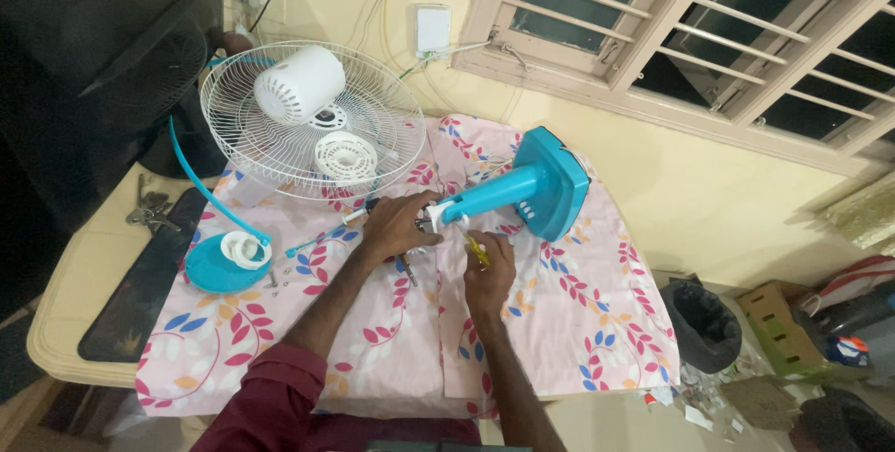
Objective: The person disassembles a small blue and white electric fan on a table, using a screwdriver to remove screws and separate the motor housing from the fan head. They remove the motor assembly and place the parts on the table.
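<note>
Here the blue fan stand point(522, 193) lies on its side on the flowered cloth point(559, 321), its long axis running from the square base at upper right down-left to the white neck end; the left hand point(399, 226) is nearer, fingers closed round that neck. The right hand point(488, 270), just below it, pinches a yellow-handled screwdriver point(476, 250) pointing up toward the joint.

The left hand point(396, 226) covers the white neck end of the blue fan stand point(522, 193), so the joint under its grip cannot be made out. The right hand point(488, 270) hides most of a thin yellow-handled tool point(477, 250); its tip is too small to tell. A dark tool point(408, 271) just below the left grip is mostly hidden too. Left of that grip, small screws point(280, 277) on the cloth are too tiny to count. Both forearms run off the lower edge.
</note>
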